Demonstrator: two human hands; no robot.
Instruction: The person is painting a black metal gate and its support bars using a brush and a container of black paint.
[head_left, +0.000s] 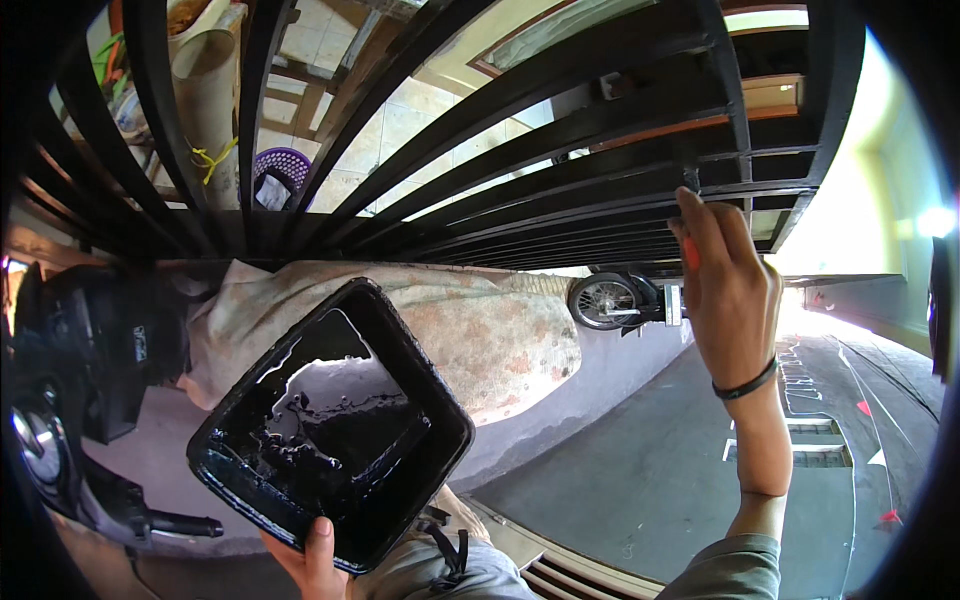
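Lane: grey pavement [620, 450], bright daylight at far right; seen by me remotely through the head camera.
Railing: black bars [620, 60] cross the upper view, bent by the lens; pale floor tiles [360, 135] behind them.
Behind bars: purple basket [285, 158]; upright pale tube [203, 90] with a yellow tie [212, 160].
Cloth: pale, stained sheet [490, 340] spread below the railing, partly hidden by the tray.
Vehicles: dark motorcycle [110, 340] at left; motorcycle wheel [605, 300] beyond the cloth's right end.
Black tray: squarish tray [428, 370], low and left of centre, tilted; glossy black liquid [340, 385] inside.
Left hand: left hand [310, 562] clamped on the tray's near edge, thumb over the rim.
Right hand: right hand [728, 275] raised at the railing, fingers together around a slim tool [690, 250]; I see an orange-red part, the remainder mostly covered. Contact with the bars: I cannot tell.
Right wrist: dark band [747, 382].
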